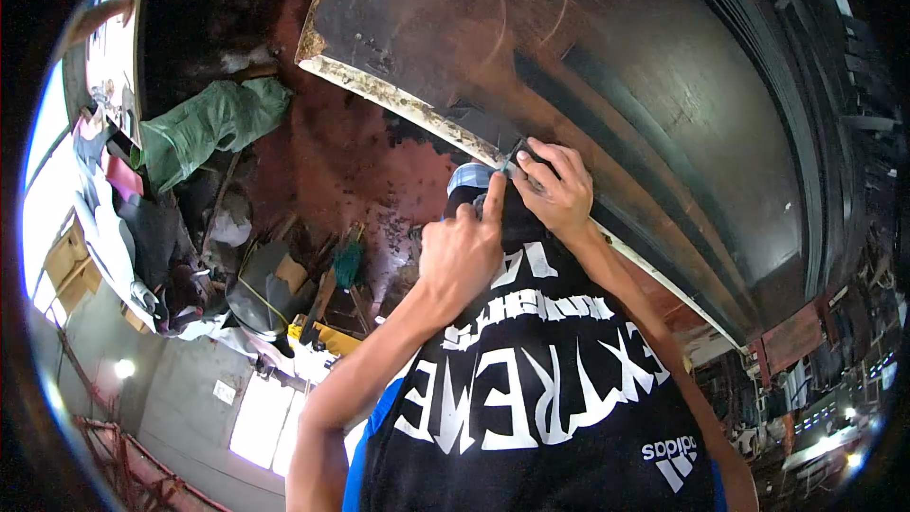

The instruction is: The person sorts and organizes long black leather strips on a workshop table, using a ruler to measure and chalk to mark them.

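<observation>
My right hand (559,188) is at the worn table's near edge, thumb and fingers pinching a small black piece (515,150). A tiny teal bit (505,167) shows beside that piece. Just to its left, my left hand (462,251) has its index finger stretched up to the teal bit. The other left fingers are curled in, with a dark spot between them that I cannot make out. Long black strips (626,147) lie across the brown tabletop (427,9), right of my hands.
More black strips (806,133) are stacked along the table's far right side. The table's pale, chipped edge (398,106) runs diagonally before me. A green sack (213,128) and heaped cloth (123,246) are at left, above a reddish floor (332,180).
</observation>
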`<move>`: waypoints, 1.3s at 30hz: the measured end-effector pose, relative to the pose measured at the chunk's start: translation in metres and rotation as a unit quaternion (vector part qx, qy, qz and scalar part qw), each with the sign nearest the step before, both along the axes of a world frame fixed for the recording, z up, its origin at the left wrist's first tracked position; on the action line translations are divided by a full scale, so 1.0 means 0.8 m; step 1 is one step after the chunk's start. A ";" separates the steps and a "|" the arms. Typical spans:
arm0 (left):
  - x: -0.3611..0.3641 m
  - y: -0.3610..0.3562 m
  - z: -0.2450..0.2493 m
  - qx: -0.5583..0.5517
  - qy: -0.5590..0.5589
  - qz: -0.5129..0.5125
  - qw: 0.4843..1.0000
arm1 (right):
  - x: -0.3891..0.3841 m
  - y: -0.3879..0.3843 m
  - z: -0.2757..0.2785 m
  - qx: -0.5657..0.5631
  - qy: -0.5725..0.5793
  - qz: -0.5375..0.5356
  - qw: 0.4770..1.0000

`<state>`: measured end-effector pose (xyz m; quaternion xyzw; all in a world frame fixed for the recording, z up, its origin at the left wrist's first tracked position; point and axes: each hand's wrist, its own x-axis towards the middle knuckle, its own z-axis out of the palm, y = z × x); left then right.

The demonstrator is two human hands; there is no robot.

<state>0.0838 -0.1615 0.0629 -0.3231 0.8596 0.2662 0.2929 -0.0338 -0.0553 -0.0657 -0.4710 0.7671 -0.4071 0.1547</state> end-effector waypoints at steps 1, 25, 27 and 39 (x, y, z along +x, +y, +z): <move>-0.001 0.003 -0.001 0.008 -0.004 -0.001 1.000 | 0.002 0.000 -0.002 0.000 0.004 -0.003 1.000; -0.012 -0.008 0.001 0.019 -0.002 0.004 1.000 | 0.002 0.003 -0.003 0.011 0.029 0.019 0.999; -0.020 -0.009 0.008 0.032 -0.044 0.002 0.999 | 0.002 0.005 -0.001 0.020 0.019 0.021 0.999; -0.063 -0.018 0.021 0.087 -0.135 -0.005 0.987 | -0.003 0.006 -0.004 0.034 -0.016 0.058 0.998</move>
